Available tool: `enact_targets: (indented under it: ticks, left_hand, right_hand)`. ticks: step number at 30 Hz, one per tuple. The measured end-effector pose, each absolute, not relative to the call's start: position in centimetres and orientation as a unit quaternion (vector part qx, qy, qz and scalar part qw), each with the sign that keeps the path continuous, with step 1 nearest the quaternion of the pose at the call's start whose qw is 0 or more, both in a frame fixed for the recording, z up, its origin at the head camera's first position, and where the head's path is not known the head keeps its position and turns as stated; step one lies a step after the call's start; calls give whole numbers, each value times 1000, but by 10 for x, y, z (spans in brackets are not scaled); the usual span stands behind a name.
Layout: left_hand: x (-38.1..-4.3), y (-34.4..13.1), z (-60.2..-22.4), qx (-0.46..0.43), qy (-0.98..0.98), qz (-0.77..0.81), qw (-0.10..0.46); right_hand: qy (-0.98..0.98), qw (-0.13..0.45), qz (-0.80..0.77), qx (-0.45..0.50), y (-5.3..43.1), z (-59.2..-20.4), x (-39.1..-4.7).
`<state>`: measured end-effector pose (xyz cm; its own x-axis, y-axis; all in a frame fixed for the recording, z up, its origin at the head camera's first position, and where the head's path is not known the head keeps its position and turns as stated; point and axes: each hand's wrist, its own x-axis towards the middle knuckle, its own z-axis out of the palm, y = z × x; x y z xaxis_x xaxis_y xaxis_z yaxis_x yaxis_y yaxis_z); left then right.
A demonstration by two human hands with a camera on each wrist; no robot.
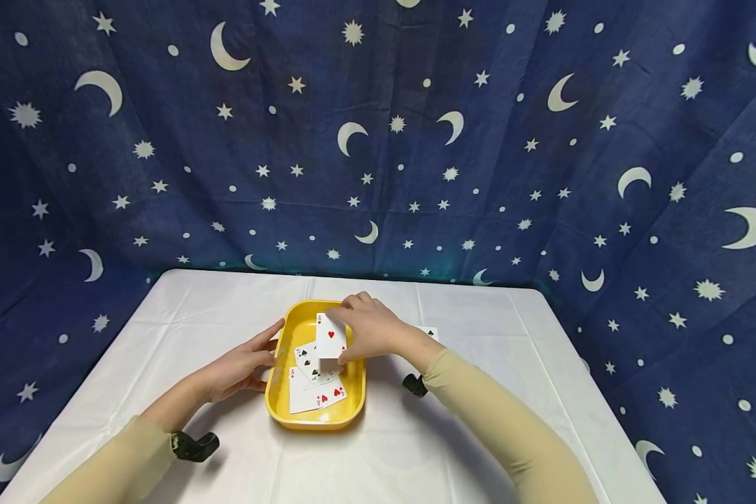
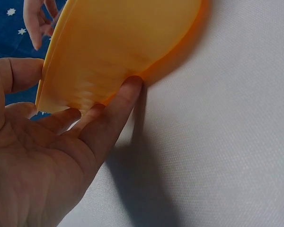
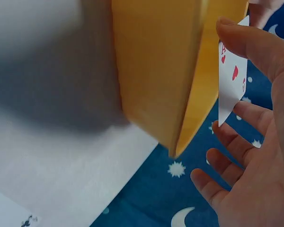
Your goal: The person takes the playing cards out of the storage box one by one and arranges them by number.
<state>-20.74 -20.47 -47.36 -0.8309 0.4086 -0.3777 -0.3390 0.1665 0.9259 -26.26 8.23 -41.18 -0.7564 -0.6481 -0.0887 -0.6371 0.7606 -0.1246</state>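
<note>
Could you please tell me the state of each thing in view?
Yellow tray: upright, holding cards.
Held ace of hearts: face visible, pinched.
Cards inside: face up, overlapping.
Clubs card: face up, partly hidden.
Left hand: touching the tray's side.
Right hand: pinching the ace.

on a white cloth-covered counter [image 1: 315, 469] is set a yellow rounded-rectangular tray [image 1: 315, 424]. inside, white rectangular cards [image 1: 302, 400] are laid; above them, a white ace of hearts [image 1: 329, 341] is held by the right hand [image 1: 373, 327]. the tray's left wall is touched by the left hand [image 1: 239, 367]; to its right, a white clubs card [image 1: 430, 332] is laid.
</note>
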Motion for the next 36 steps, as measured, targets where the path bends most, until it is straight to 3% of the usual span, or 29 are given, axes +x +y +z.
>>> enact_targets:
  ticks: [17, 36]
  left_hand:
    - [-206, -202, -471, 27, 707, 645, 289]
    - [-208, -205, -471, 36, 704, 644, 296]
  right_hand:
    - [951, 43, -51, -302, 163, -395, -257]
    - [952, 66, -57, -293, 249, -425, -219]
